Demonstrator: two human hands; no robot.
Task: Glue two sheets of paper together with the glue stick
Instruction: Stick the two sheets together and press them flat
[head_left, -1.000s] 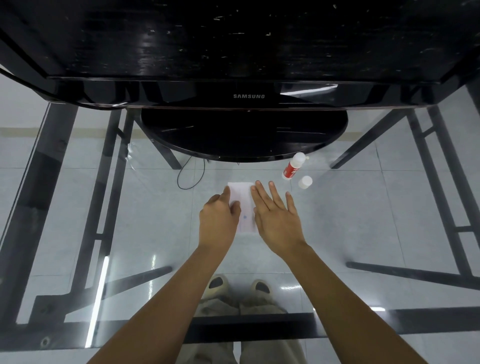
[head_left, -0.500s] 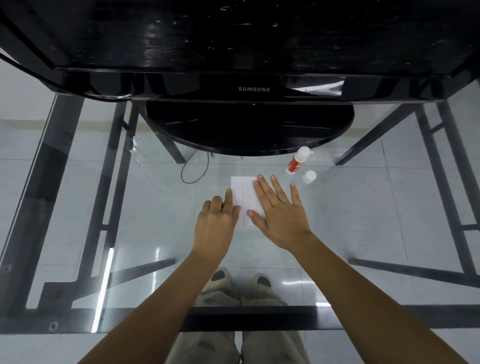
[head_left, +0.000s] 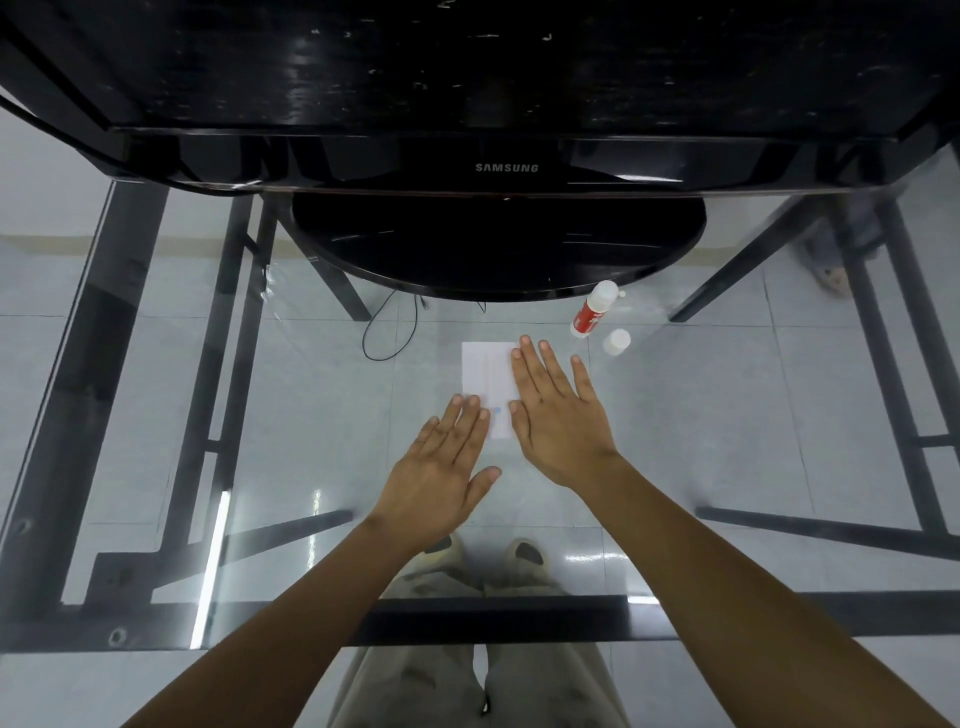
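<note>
A small white paper (head_left: 485, 371) lies flat on the glass table (head_left: 322, 415) in front of me. My right hand (head_left: 558, 415) rests palm down on the paper's right half, fingers spread. My left hand (head_left: 441, 473) lies flat at the paper's lower left, its fingertips at the paper's edge, holding nothing. The red and white glue stick (head_left: 592, 309) stands tilted to the upper right of the paper, uncapped. Its white cap (head_left: 616, 342) sits just beside it.
A black Samsung monitor (head_left: 506, 167) with a round black base (head_left: 493, 249) stands right behind the paper. Black table legs and a cable show through the glass. My feet are visible below the table. Someone's foot (head_left: 831, 278) is at the far right.
My left hand has slid back toward me off the paper and spread flat, uncovering the paper's left part. My right hand stays pressed on the paper.
</note>
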